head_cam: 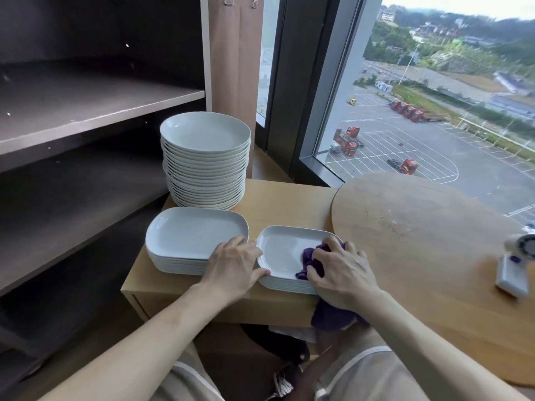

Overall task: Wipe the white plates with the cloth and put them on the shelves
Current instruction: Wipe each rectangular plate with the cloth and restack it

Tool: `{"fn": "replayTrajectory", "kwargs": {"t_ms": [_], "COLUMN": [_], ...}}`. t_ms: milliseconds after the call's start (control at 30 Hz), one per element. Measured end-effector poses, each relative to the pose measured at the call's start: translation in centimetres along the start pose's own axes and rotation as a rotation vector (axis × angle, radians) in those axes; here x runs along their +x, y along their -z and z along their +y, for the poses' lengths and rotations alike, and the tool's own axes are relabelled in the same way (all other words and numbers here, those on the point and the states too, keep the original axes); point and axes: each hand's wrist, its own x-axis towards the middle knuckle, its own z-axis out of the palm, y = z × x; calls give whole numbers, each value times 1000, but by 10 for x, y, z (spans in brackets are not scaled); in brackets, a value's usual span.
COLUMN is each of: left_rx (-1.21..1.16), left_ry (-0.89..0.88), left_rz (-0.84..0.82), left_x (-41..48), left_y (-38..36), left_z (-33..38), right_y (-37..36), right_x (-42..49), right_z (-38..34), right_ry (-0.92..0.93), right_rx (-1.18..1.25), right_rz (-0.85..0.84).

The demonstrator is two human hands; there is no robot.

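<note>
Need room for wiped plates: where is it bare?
Upper shelf and lower shelf are bare. So is cabinet top between round plate stack and round table, plus most of that table. Crowded: cabinet front, with rectangular stacks, left hand, right hand, cloth.

Lit brightly by daylight from the window [419, 125] at right; dim inside the dark shelves [86, 111] at left. Looks slightly soft, bends strongly and blurs toward edges.

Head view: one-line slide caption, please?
Right hand wipes the top rectangular plate with a purple cloth while the left hand touches its rim.
</note>
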Motion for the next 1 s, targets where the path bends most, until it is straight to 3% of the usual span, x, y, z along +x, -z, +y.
{"fn": "replayTrajectory", "kwargs": {"t_ms": [500, 600, 767, 833, 1000], "left_rx": [-133, -160, -187, -187, -137], "left_ry": [39, 39, 32, 27, 27], "left_rz": [-31, -24, 13, 19, 16], "left_x": [5, 3, 1, 2, 1], "left_y": [3, 4, 4, 3, 2], "left_z": [-6, -6, -5, -6, -5], "right_y": [-4, -5, -10, -12, -9], "right_x": [54, 61, 69, 69, 63], "right_z": [-50, -63, -92, -98, -78], "right_ry": [147, 66, -268, -314, -113], "right_rx": [187, 179, 290, 299, 304], "right_rz": [-26, 49, 165, 181, 91]}}
